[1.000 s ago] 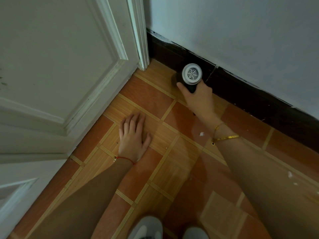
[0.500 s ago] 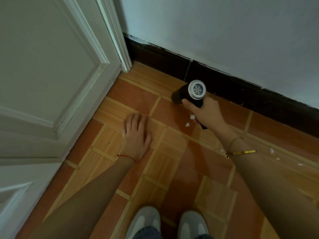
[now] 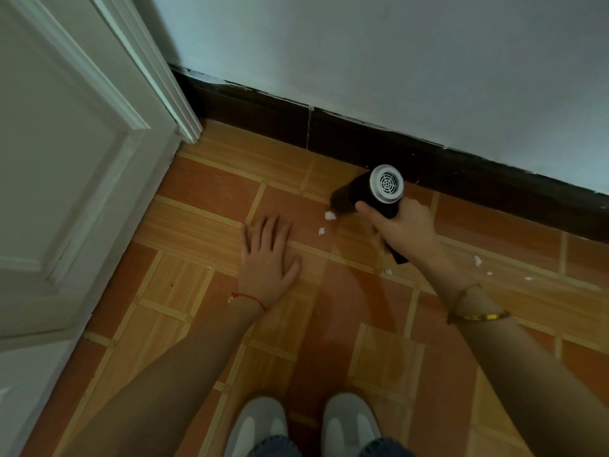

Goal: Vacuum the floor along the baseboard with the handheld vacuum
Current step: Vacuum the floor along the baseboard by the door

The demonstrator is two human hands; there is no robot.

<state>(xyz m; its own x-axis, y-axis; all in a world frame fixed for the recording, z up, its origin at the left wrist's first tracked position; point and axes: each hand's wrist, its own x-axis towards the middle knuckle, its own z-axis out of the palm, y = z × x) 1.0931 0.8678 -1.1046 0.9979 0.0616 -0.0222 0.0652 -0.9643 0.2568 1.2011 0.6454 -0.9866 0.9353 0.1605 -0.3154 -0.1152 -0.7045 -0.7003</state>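
Beside the right hand point(image 3: 403, 227), two white scraps point(image 3: 329, 216) now lie on the floor point(image 3: 204, 189), just off the nozzle of the vacuum point(image 3: 372, 192) and between the two hands. A second ago the vacuum sat close to the corner by the door point(image 3: 66, 159), hard against the baseboard point(image 3: 257, 110); since then the right hand has carried it away from that corner, along the wall, and the nozzle now points back toward the left hand point(image 3: 268, 252) with its mouth low to the tile. The right hand's fingers are wrapped round the black handle, the grey vent cap facing up. The left hand has not shifted: it lies flat, fingers straight, palm pressed to the floor as a prop. More scraps point(image 3: 477, 260) sit beyond the right wrist, near the baseboard. My reading is that the corner stretch is done and the sweep is moving along the wall, but the two scraps by the nozzle look missed, so a short pass toward the left hand seems due before the scraps past the right wrist.
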